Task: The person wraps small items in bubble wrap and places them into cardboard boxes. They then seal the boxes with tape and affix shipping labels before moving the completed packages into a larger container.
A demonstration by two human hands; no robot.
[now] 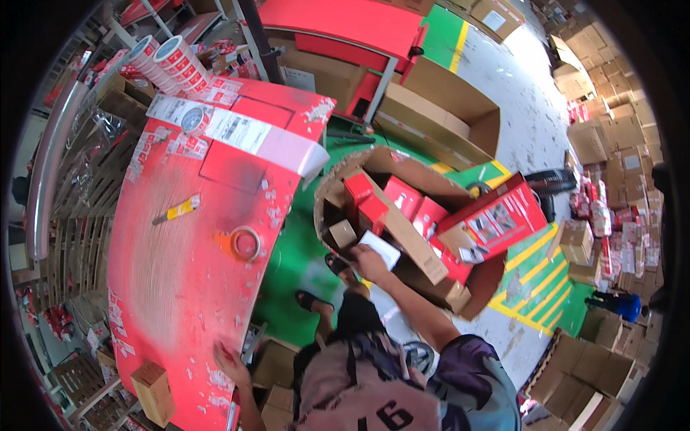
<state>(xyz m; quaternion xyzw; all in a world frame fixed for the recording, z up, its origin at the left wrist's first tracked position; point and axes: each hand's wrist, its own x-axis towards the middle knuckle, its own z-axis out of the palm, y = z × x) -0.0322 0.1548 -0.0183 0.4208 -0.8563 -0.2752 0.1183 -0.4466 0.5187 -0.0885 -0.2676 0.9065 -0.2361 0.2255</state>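
My right hand reaches into a large round-sided cardboard carton and grips the left edge of a small white box. Around it in the carton are small red boxes, a small brown box and a long narrow cardboard box. A big red printed box leans tilted on the carton's right rim. My left hand is at the near edge of the red worktable, slightly blurred, fingers apart and holding nothing.
On the worktable are a yellow-handled cutter knife, a tape roll, another tape roll on a label strip, stacked tape rolls and a brown box. An open carton stands beyond. A person is far right.
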